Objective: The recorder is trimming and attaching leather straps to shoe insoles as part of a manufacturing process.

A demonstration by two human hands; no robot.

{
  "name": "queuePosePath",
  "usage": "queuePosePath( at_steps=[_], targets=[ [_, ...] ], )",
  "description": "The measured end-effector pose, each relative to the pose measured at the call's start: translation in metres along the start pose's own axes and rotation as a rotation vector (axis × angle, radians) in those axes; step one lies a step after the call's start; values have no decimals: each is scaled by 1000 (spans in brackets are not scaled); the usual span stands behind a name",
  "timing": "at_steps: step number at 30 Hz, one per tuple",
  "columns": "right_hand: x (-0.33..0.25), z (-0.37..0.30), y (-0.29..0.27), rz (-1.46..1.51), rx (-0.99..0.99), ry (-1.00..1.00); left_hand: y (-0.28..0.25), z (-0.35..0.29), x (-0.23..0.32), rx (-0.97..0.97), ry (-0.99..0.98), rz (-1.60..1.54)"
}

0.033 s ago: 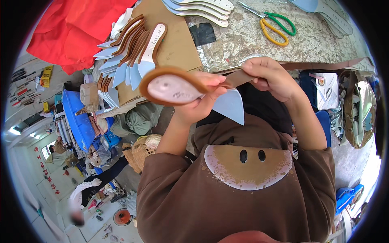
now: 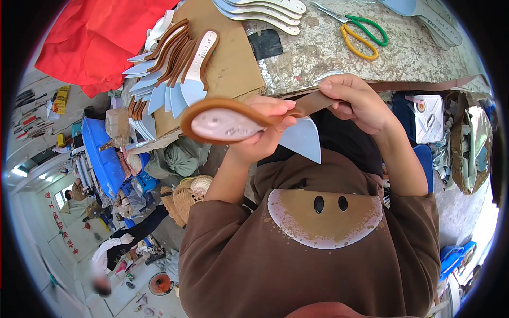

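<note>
In my left hand (image 2: 258,142) is a shoe insole board with a pale heel part (image 2: 222,125) and a light blue toe part (image 2: 305,142). A brown strip (image 2: 319,102) runs round the edge of the heel. Its free length passes from my left fingers to my right hand (image 2: 358,103), which pinches it between thumb and fingers. From there a long brown strip (image 2: 440,85) trails along the table edge to the right. Part of the board is hidden behind my left fingers.
Brown-edged insole boards (image 2: 197,66) lie stacked on cardboard (image 2: 230,63), beside red cloth (image 2: 101,42). Farther back are unedged boards (image 2: 265,10), scissors (image 2: 366,37) with green and yellow handles and a dark pad (image 2: 266,43). A blue bin (image 2: 103,153) and another person (image 2: 114,249) are at left.
The board and my left hand have shifted slightly down and left. My right hand keeps its pinch on the strip, almost in place.
</note>
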State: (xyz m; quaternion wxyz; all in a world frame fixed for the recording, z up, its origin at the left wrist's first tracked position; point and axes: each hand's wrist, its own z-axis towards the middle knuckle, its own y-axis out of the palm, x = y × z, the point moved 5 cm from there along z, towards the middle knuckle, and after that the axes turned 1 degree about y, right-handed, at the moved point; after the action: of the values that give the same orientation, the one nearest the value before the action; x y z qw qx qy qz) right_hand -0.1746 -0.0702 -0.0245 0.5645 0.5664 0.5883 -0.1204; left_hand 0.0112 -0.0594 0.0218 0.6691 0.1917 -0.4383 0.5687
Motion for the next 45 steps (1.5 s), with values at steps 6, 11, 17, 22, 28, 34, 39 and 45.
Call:
queuePosePath(
  at_steps=[6, 11, 17, 22, 28, 34, 39, 45],
  targets=[
    [11, -11, 8, 233, -102, 25, -6, 5, 31, 0, 187, 274],
    [35, -28, 22, 203, -72, 80, -16, 3, 36, 88, 171, 255],
    [34, -31, 35, 46, 6, -80, -11, 5, 33, 219, 137, 164],
    [14, -27, 24, -321, 84, -274, -11, 9, 25, 241, -21, 4],
    [-11, -13, 30, -601, 66, -545, 7, 6, 20, 131, -7, 115],
    [3, 2, 10, -685, 177, -652, 22, 1, -1, -126, -209, -94],
    [29, 10, 6, -354, 115, -415, 16, 7, -29, -183, -484, -324],
    [65, 1, 8, 262, -58, 65, 7, 11, -33, -157, -456, -622]
  ],
)
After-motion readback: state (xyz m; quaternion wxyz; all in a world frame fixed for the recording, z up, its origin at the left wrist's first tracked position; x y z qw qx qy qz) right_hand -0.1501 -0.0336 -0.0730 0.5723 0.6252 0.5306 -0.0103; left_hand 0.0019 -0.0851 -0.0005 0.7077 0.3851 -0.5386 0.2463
